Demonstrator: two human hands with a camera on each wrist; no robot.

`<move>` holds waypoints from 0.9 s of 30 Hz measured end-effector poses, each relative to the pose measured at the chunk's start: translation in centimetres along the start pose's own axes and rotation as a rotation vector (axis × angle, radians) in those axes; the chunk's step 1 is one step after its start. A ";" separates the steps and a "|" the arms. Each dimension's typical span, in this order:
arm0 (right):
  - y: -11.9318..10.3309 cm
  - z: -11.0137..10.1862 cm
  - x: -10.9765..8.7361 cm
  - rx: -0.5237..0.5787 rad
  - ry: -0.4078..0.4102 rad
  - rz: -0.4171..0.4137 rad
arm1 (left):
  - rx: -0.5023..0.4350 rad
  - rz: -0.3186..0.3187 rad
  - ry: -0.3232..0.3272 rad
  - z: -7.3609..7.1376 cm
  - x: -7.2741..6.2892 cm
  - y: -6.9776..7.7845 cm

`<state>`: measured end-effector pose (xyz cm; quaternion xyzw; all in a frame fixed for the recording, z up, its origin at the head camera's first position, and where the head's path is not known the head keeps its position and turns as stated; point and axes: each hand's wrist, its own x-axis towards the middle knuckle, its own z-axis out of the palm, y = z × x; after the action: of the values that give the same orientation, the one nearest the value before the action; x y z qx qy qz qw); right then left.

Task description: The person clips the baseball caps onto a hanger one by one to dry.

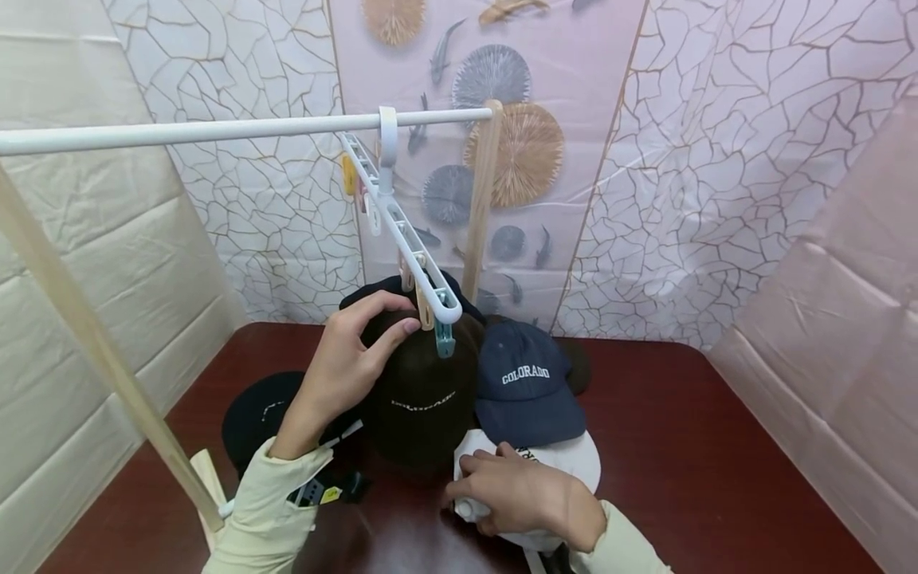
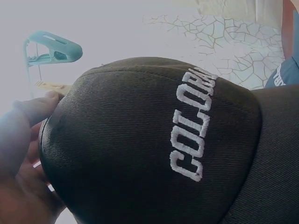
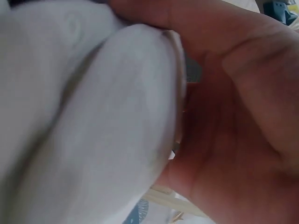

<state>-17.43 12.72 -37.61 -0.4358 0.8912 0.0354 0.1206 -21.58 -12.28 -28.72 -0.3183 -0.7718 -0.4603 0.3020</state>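
Left hand (image 1: 344, 359) pinches the upper edge of the dark brown cap (image 1: 423, 422) at center, thumb and fingers nearly closed; whether the beige clip (image 1: 426, 309) grips it is hidden. White hanger (image 1: 387, 199) overhangs this cap. Navy cap (image 1: 531, 399) partly covers the white cap (image 1: 575, 462), near right. Right hand (image 1: 519, 490) curls round the white cap's left edge; fingertips are hidden in the right wrist view.

From here I see a shiny, dark red table (image 1: 667, 430). A black cap (image 1: 258, 402) sits on the left. A blue cap (image 1: 531, 406) overlaps a white cap (image 1: 577, 462) on the right.
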 end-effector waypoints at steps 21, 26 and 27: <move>0.4 -2.8 -1.7 0.260 0.269 -0.093 | -0.020 -0.020 -0.010 0.1 0.1 0.0; 0.8 -3.3 -2.3 0.315 0.276 -0.107 | -0.023 -0.031 -0.014 0.0 0.0 0.0; 0.9 -3.4 -2.5 0.329 0.274 -0.118 | -0.024 -0.035 -0.013 -0.1 0.0 -0.1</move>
<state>-17.27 14.60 -33.78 -0.4625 0.8660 -0.1771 0.0695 -21.62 -12.36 -28.75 -0.3113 -0.7738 -0.4725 0.2848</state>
